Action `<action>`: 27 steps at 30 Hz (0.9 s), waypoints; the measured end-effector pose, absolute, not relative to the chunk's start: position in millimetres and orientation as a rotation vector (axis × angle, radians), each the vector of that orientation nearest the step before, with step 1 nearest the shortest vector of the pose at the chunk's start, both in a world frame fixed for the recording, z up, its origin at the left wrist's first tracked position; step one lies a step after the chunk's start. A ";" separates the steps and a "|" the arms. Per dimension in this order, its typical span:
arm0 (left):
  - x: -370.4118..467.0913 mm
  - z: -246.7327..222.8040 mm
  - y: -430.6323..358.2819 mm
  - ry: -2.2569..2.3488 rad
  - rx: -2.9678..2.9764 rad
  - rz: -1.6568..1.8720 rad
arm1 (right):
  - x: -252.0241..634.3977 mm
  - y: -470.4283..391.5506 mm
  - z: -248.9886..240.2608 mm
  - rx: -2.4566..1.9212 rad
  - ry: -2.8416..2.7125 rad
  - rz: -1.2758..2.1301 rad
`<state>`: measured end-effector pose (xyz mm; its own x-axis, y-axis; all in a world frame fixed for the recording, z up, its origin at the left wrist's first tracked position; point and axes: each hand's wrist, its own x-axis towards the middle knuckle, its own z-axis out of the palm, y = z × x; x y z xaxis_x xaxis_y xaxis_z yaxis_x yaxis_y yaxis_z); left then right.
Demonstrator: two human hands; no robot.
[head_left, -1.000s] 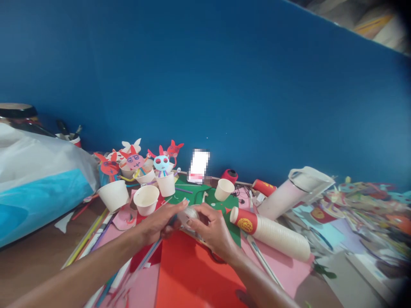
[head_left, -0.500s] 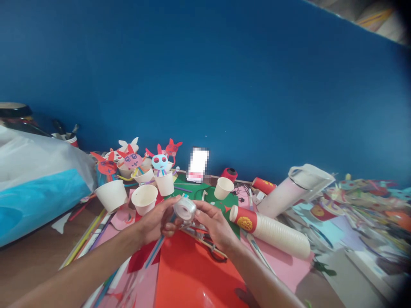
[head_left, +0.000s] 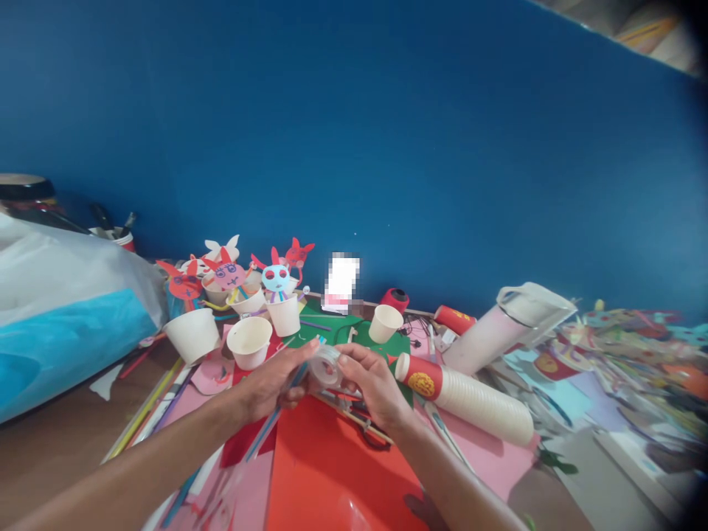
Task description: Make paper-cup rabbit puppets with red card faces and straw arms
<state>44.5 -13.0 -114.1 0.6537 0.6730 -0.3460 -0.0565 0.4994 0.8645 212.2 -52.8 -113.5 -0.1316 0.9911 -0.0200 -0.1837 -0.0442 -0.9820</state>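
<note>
My right hand [head_left: 372, 380] grips a roll of clear tape [head_left: 325, 366] by its right side, fingers on the rim. Just left of the roll, my left hand [head_left: 277, 383] is closed on thin blue sticks [head_left: 265, 431], which slant down to the lower left; a light-blue tip shows above its thumb. The thumb is close to the roll's edge, and whether it touches is unclear. Below both hands lies an orange-red sheet [head_left: 337, 472]. Scissors [head_left: 373, 435] rest at its upper edge, partly hidden by my right hand.
Paper cups [head_left: 250, 343] with paper animal figures [head_left: 228, 274] stand at the back left. On the right are a stack of cups [head_left: 476, 402], a white bottle [head_left: 492, 332] and piled craft scraps [head_left: 636, 369]. A plastic bag [head_left: 71, 310] fills the far left.
The tape roll has turned and moved slightly right and down. My left hand has shifted a little, and the blue sticks have changed their slant.
</note>
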 end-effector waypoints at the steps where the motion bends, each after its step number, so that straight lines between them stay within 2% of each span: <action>1: 44.4 -113.8 -13.3 0.763 0.963 0.492 | 211.9 -53.8 -112.7 -1.038 -1.164 1.405; 12: 42.0 -111.8 -11.6 0.681 0.871 0.467 | 212.9 -56.5 -109.8 -0.923 -1.111 1.593; 27: 50.5 -112.3 -21.7 0.818 1.153 0.589 | 209.8 -58.6 -108.8 -1.095 -1.220 1.406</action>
<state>50.5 -21.7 -112.3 0.5838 0.7707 -0.2552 0.0017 0.3132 0.9497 209.8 -58.6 -108.8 -0.1554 0.9869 -0.0439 -0.0957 -0.0592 -0.9936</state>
